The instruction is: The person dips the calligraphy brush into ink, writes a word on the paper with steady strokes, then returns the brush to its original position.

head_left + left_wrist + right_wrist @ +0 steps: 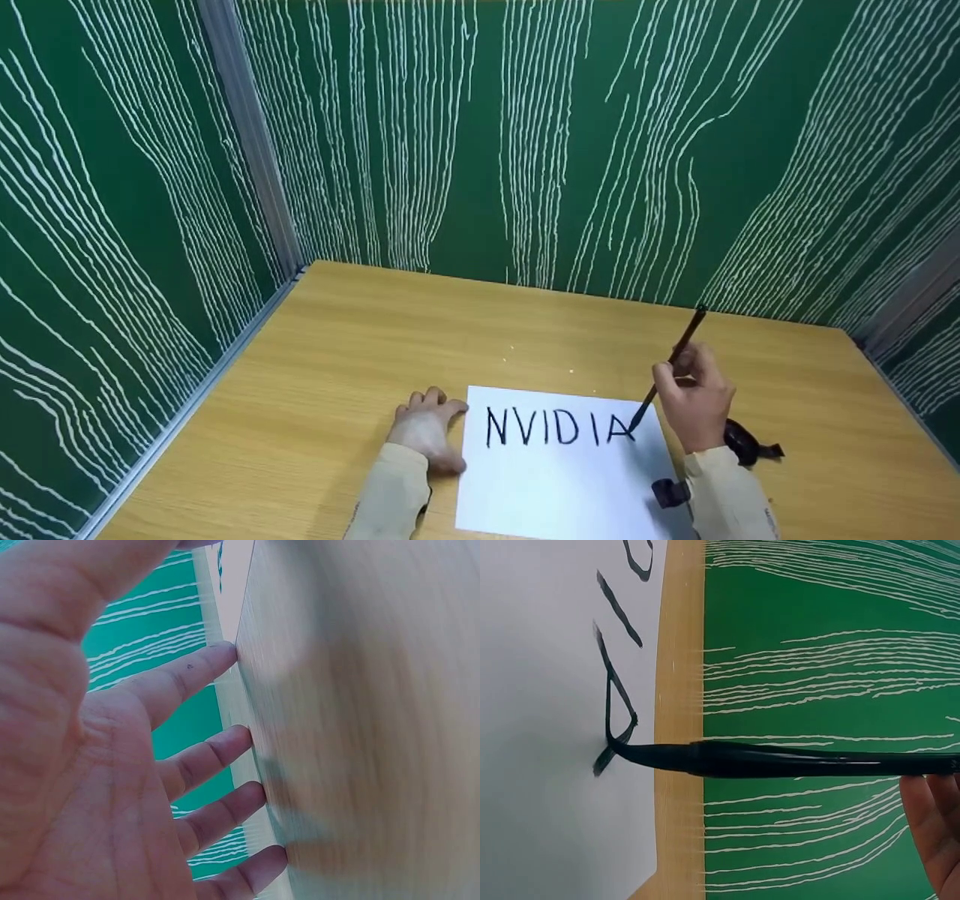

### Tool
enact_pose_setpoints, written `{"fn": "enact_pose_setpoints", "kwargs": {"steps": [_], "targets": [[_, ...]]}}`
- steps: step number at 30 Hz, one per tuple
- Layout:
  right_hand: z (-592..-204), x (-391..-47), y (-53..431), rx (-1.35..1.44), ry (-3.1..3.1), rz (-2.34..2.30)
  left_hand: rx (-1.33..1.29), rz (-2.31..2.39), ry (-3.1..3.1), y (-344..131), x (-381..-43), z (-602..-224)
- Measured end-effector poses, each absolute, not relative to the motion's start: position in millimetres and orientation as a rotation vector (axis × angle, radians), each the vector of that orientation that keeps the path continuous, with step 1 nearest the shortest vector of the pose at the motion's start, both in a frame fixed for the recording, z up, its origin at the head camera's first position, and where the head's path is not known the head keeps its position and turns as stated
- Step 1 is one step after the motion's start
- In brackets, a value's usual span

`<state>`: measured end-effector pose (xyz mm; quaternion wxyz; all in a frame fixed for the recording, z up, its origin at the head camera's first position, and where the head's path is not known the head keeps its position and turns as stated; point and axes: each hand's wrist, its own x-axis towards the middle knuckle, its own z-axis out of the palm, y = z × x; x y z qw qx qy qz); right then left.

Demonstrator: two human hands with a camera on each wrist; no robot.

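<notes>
A white sheet of paper lies on the wooden table, with the black letters "NVIDIA" across its upper part. My right hand pinches a slim black brush by its handle, which leans up and to the right. In the right wrist view, the bent dark tip of the brush touches the last letter, A. At the paper's left edge rests my left hand, its thumb and index finger at the sheet's border. The left wrist view shows its spread fingers with their tips on the tabletop.
Green panels with wavy white lines stand around the wooden table, joined by a grey metal post at the back left. Black straps or mounts sit about the right wrist. Small white specks lie beyond the paper.
</notes>
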<state>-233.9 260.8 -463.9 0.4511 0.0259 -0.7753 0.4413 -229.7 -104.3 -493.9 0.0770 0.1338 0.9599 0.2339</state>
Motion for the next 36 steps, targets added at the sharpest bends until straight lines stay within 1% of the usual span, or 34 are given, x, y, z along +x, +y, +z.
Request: {"fn": "enact_pose_setpoints", "kwargs": {"steps": [3, 5, 13, 26, 36], "targets": [[-464, -234, 261, 0.047, -1.922, 1.088, 0.389, 0.696, 2.863, -103, -223, -481], [-464, -233, 260, 0.04, -1.926, 1.088, 0.386, 0.695, 2.857, -103, -222, -479], [-457, -232, 259, 0.029, -1.895, 1.114, 0.374, 0.682, 2.877, -107, -237, -506], [-448, -227, 272, -0.193, -1.992, 1.401, 0.413, 0.736, 2.843, -106, -238, -512], [-431, -226, 290, -0.257, -2.014, 1.45, 0.381, 0.689, 2.851, -103, -231, -491]]}}
